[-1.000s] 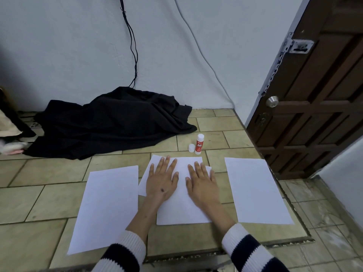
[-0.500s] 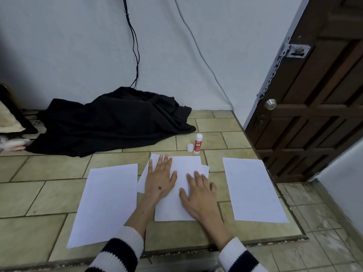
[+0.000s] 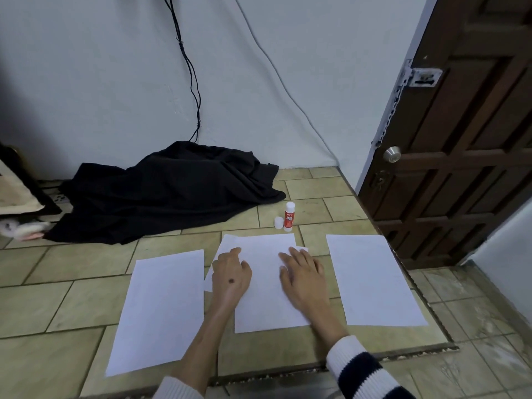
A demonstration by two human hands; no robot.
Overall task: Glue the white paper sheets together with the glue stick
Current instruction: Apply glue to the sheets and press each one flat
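Two stacked sheets (image 3: 264,286) under my left hand (image 3: 231,276) and right hand (image 3: 305,276), fingers flat, two single sheets (image 3: 161,312) beside, one glue stick (image 3: 289,216), one cap (image 3: 278,222).

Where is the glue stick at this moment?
In the head view the glue stick stands upright on the tiled floor just beyond the middle paper sheets, its loose cap beside it, right of the black cloth.

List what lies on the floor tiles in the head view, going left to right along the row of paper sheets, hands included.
Left paper sheet → left hand → middle stacked sheets → right hand → right paper sheet. Both hands rest on the middle sheets.
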